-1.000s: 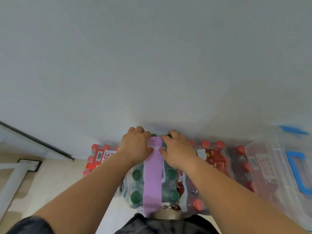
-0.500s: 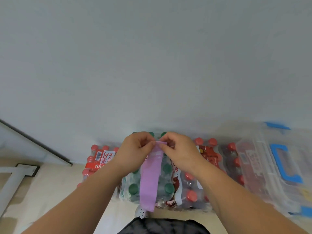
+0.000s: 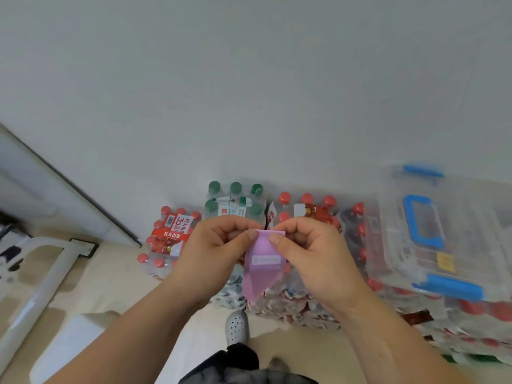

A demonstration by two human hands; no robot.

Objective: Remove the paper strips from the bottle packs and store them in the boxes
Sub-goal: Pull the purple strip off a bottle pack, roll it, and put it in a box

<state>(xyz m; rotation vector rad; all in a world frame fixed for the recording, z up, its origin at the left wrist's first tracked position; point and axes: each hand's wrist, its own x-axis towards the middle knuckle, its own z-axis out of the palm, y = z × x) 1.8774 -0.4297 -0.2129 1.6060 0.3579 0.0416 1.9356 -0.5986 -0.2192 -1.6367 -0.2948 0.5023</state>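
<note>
Two grips, left hand (image 3: 219, 246) and right hand (image 3: 309, 245), pinch one purple paper strip (image 3: 263, 275).

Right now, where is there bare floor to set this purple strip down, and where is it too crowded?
Bare floor lies between the white frame and the left red-capped pack, and around the shoe in front of the packs. Crowded: the pack row along the wall, topped at right by the clear box.
</note>
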